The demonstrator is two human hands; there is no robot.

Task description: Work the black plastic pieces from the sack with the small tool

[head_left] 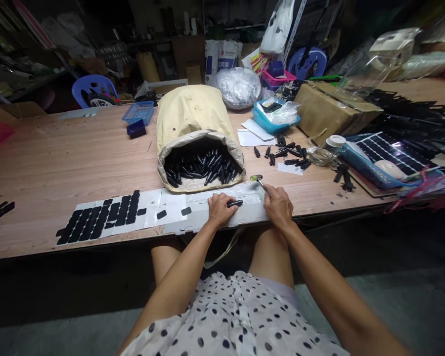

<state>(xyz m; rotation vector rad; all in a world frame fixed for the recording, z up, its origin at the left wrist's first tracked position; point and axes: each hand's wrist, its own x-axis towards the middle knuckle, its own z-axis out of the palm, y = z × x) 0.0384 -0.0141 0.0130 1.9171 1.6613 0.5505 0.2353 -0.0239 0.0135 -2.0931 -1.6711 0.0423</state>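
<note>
My left hand [221, 209] is closed on a small black tapered plastic part [235, 203], which lies low over a grey-white board [254, 205] at the table's front edge. In my right hand [279, 203] is a small hammer [257, 178] with a yellowish head, raised a little above the board, apart from the black part. Just beyond my hands a cream sack [195, 111] lies on its side, its mouth toward me, with many similar black parts [207, 165] inside. More black parts [294, 153] are scattered on the table to the right.
Left of my hands, flat black rounded pieces [96, 220] lie in rows on white sheets [148, 200]. Behind stand blue baskets [138, 112] and a clear plastic bag [239, 88]. On the right are a cardboard box [330, 111] and a blue tray [371, 165].
</note>
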